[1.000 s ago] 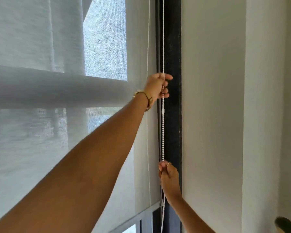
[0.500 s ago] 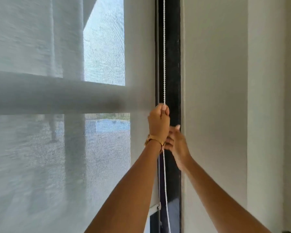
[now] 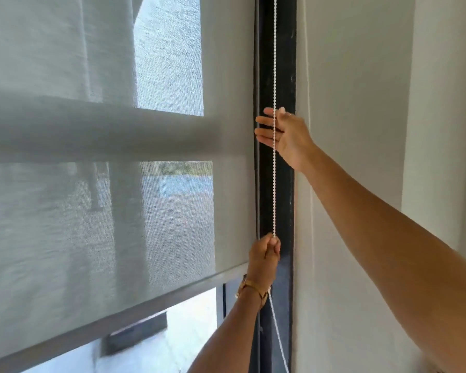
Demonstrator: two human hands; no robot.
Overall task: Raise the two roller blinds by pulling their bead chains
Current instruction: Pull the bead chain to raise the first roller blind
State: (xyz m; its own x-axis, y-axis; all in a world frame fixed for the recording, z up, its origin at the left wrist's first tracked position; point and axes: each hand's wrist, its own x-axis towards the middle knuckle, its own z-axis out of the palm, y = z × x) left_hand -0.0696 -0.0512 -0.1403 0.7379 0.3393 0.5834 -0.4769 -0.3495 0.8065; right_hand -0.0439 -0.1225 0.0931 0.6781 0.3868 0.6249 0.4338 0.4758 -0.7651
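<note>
A white bead chain (image 3: 274, 184) hangs taut down the dark window frame. My left hand (image 3: 264, 255), with a gold bracelet at the wrist, is low and shut on the chain. My right hand (image 3: 283, 133) is higher up, fingers spread around the chain but not closed on it. A grey see-through roller blind (image 3: 119, 211) covers the window on the left; its bottom bar (image 3: 135, 310) slants across, with bare glass under it. A second, opaque pale blind (image 3: 353, 130) hangs to the right of the frame.
The black window frame (image 3: 285, 197) runs upright between the two blinds. A white wall strip (image 3: 441, 103) stands at the far right. Slack chain (image 3: 279, 337) trails down below my left wrist.
My left hand has pulled the chain down from high to low. My right hand let go low down and rose above it. The grey blind's bottom bar has come up, showing more glass.
</note>
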